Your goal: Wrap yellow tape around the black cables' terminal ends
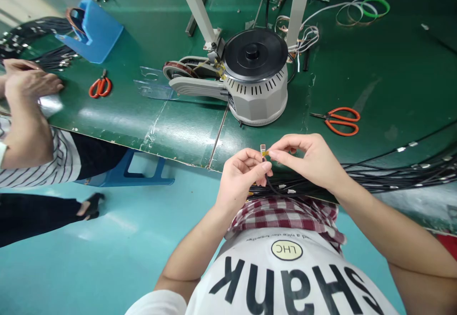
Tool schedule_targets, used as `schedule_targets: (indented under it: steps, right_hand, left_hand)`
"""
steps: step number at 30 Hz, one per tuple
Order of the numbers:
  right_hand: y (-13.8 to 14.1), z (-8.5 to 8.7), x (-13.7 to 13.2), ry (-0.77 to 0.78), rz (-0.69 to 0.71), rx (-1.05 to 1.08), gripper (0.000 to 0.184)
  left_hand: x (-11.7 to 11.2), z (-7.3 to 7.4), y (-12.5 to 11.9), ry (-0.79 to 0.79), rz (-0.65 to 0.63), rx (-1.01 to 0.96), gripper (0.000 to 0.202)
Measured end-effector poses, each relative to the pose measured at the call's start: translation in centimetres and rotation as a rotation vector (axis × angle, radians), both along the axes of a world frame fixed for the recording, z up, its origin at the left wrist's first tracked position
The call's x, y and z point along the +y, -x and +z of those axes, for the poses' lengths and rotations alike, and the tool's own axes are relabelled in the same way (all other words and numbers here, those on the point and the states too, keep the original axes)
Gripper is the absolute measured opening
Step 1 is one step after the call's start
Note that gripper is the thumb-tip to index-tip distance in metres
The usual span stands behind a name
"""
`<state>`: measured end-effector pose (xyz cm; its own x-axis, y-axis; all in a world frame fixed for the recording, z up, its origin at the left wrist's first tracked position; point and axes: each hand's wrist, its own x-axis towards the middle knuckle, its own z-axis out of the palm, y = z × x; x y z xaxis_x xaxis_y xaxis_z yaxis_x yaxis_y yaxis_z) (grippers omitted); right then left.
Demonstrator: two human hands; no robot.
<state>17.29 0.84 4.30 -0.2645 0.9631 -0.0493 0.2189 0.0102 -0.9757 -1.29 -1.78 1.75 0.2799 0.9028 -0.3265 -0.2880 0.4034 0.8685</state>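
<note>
My left hand (240, 177) is closed round the end of a black cable, holding its small metal connector (263, 147) upright near the table's front edge. My right hand (310, 158) pinches a small piece of yellow tape (265, 153) between thumb and forefinger, touching the cable just below the connector. From my left hand the black cable bends down toward a bundle of black cables (374, 177) with silvery ends, lying along the edge under my right arm. Beyond my hands stands a grey tape dispenser (257, 100) with a black disc on top and a reel of amber tape (180, 69).
Red-handled cutters (342, 121) lie to the right, and another pair (100, 86) at left. A blue tape holder (94, 31) stands near a co-worker's hands (34, 79). Pale frame legs (298, 10) rise behind the dispenser. A blue stool (132, 169) is below the edge.
</note>
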Motion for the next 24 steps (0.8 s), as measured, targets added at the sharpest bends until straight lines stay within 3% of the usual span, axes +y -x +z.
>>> schedule_targets:
  steps: [8, 14, 24]
  right_hand:
    - [0.0, -0.4, 0.3, 0.113, 0.03, 0.108, 0.02]
    - [0.1, -0.5, 0.3, 0.092, 0.024, 0.082, 0.018]
    - [0.5, -0.1, 0.0, 0.011, 0.018, 0.032, 0.016]
  left_hand:
    - [0.2, 0.0, 0.1, 0.069, -0.01, -0.027, 0.025]
    - [0.1, 0.0, 0.1, 0.068, -0.025, -0.043, 0.026]
    - [0.2, 1.1, -0.1, -0.057, 0.004, 0.014, 0.027]
